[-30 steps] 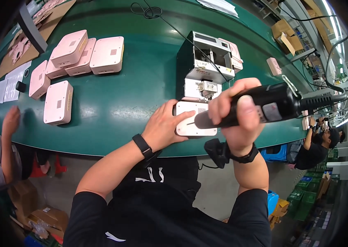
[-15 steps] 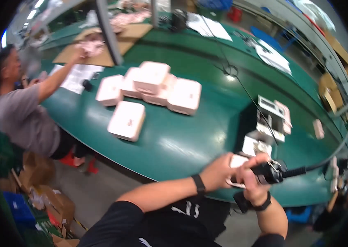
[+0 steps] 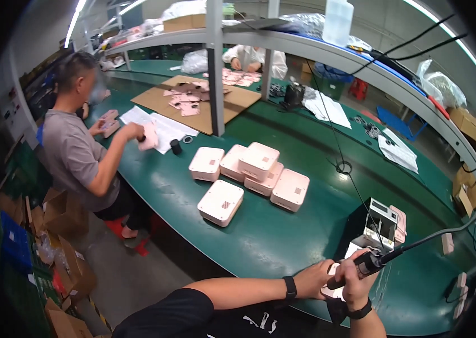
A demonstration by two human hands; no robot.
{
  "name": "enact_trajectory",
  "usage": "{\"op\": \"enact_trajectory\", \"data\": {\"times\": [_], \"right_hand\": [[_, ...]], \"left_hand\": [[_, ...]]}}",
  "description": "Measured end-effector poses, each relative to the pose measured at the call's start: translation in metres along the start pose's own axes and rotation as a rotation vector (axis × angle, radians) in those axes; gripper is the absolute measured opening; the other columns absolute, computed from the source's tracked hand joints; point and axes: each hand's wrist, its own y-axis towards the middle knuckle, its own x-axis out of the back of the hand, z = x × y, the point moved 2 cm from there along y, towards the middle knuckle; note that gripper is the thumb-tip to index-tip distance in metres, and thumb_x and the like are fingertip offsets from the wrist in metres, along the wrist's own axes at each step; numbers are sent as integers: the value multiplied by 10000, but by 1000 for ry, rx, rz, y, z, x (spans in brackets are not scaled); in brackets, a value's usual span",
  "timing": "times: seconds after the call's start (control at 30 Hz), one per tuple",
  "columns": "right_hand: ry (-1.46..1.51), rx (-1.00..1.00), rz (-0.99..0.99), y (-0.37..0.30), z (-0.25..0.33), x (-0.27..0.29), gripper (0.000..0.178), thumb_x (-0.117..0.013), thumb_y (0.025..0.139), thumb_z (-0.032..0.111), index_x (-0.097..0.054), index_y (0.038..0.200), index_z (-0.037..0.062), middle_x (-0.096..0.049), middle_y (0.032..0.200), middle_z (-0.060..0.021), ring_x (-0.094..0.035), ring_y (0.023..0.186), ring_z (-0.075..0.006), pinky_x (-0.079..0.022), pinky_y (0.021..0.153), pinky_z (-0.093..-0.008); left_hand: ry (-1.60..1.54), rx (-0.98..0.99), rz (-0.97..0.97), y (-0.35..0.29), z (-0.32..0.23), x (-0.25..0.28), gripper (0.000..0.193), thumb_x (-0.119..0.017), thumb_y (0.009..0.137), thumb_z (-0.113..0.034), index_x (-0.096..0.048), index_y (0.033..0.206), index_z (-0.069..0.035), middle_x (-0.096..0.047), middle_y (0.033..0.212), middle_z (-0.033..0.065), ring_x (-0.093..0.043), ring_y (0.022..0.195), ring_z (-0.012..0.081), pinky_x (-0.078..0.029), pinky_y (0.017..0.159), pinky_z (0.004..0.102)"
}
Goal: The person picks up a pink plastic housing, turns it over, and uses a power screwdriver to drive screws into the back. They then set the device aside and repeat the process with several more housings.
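Observation:
My right hand [image 3: 354, 286] is closed around a black corded electric screwdriver [image 3: 368, 262], whose cable runs off to the right. My left hand [image 3: 312, 280] grips a small pale pink housing [image 3: 331, 289] at the near table edge. The screwdriver is held over this housing, and its tip is hidden behind my right hand. Just beyond my hands stands a boxy black and silver device [image 3: 383, 221], its open front facing me.
Several pale pink boxes [image 3: 221, 203] sit on the green table [image 3: 260, 236], one stacked on others. At left a co-worker [image 3: 83, 135] handles pink parts beside white paper [image 3: 165, 130]. A grey post [image 3: 215, 73] carries an overhead shelf; a thin cord [image 3: 356, 188] hangs near the device.
My view has lifted, so the table and boxes appear lower and further right. The co-worker's arm has drawn back from the cardboard with a pink part. Both my hands keep their hold.

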Motion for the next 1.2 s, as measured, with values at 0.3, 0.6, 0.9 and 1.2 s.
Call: {"op": "enact_trajectory", "data": {"times": [0.3,0.6,0.9,1.2], "right_hand": [[482,207,-474,-47,52,105,222,-567,978,220,-498,1121,64,-421,608,0,-416,458,-101,-392,437,-247],[24,-56,-738,-102,22,138,90,-578,957,104,-533,897,54,-547,704,-78,-527,579,-156,-476,539,-302],[-187,-180,-570,-81,10,130,129,-600,947,84,-520,866,23,-556,701,-81,-528,550,-162,-472,522,-300],[-33,-218,-752,-106,-24,156,148,-591,973,176,-527,1038,59,-451,630,-2,-416,474,-90,-375,445,-238]], "left_hand": [[-289,484,413,-43,-3,86,734,-767,825,-372,-476,1392,-8,-633,1168,186,-634,1070,317,-517,942,390],[-1000,1108,135,-23,75,105,775,-455,953,-644,-548,1253,64,-671,1059,221,-704,936,256,-604,821,343],[-949,740,-307,77,101,43,635,-538,1000,-426,-377,1431,13,-497,1380,245,-540,1246,306,-448,1052,399],[555,38,-293,-1,-4,140,636,-744,812,-260,-518,1362,-32,-505,1399,219,-448,1341,372,-371,1118,453]]}}
